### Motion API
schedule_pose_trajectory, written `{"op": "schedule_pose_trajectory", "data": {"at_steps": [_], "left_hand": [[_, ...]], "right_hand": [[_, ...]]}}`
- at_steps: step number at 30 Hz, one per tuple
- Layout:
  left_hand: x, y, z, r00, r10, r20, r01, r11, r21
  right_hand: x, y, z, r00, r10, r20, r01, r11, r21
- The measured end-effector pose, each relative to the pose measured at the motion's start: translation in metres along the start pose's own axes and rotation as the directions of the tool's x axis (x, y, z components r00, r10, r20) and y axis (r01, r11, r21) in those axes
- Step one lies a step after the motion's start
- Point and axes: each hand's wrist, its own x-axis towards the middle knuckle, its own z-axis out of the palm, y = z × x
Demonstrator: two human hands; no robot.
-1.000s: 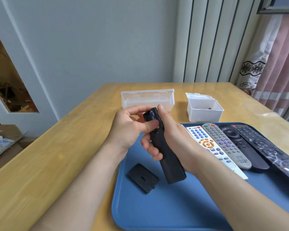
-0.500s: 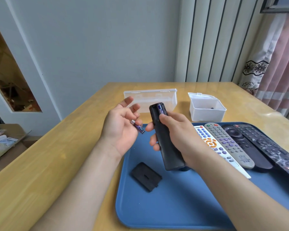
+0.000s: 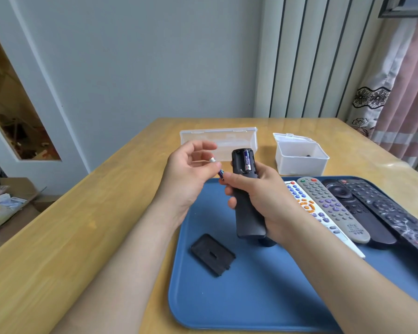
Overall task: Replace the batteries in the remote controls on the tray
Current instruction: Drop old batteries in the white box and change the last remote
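Observation:
My right hand [image 3: 258,198] grips a black remote [image 3: 247,213] upright over the blue tray [image 3: 239,297], back side towards me. Its battery bay is open, with one purple battery [image 3: 247,160] seated in it. Just left of the remote, my left hand [image 3: 188,174] pinches a second purple battery [image 3: 217,168] between thumb and fingers. The remote's black cover [image 3: 212,254] lies loose on the tray. Several other remotes [image 3: 333,208] lie side by side on the tray's right part.
Two clear plastic boxes stand on the wooden table [image 3: 58,237] behind the tray: a long one [image 3: 229,138] and a smaller open one [image 3: 299,157] with something dark inside. A wall, a radiator and a curtain are beyond the table.
My left hand pulled one battery out of the remote's bay and now holds it beside the remote. My right hand has tilted the remote more upright.

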Motion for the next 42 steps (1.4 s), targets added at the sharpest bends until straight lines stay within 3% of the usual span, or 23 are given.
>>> {"op": "schedule_pose_trajectory", "data": {"at_steps": [3, 9, 13, 21, 31, 35, 38, 42], "left_hand": [[-0.002, 0.002, 0.001, 0.999, -0.051, -0.008, 0.052, 0.998, 0.038], [-0.003, 0.002, 0.004, 0.968, 0.190, -0.165, -0.172, 0.978, 0.121], [-0.004, 0.000, 0.005, 0.949, 0.276, -0.154, -0.234, 0.941, 0.243], [-0.004, -0.002, 0.007, 0.946, 0.315, -0.082, -0.250, 0.865, 0.435], [-0.001, -0.008, 0.003, 0.829, 0.547, 0.115, -0.439, 0.512, 0.738], [-0.006, -0.006, 0.008, 0.806, 0.548, 0.221, -0.473, 0.374, 0.798], [-0.003, -0.010, 0.005, 0.851, 0.472, 0.230, -0.467, 0.481, 0.742], [0.000, -0.006, -0.006, 0.949, 0.230, 0.216, -0.311, 0.798, 0.516]], "right_hand": [[0.001, 0.000, -0.001, 1.000, -0.010, -0.028, 0.010, 1.000, -0.021], [-0.004, -0.002, 0.005, 0.995, 0.088, 0.050, -0.087, 0.996, -0.022], [-0.004, 0.000, 0.005, 0.994, 0.081, 0.068, -0.080, 0.997, -0.020], [-0.005, 0.000, 0.005, 0.997, 0.035, 0.069, -0.034, 0.999, -0.015], [-0.005, -0.001, 0.005, 0.997, -0.020, 0.071, 0.021, 1.000, -0.016], [-0.005, -0.006, 0.002, 0.997, -0.051, 0.064, 0.053, 0.998, -0.032], [-0.004, -0.006, -0.002, 0.997, -0.041, 0.068, 0.049, 0.992, -0.116], [0.000, -0.005, -0.006, 0.997, -0.010, 0.073, 0.025, 0.978, -0.207]]}}
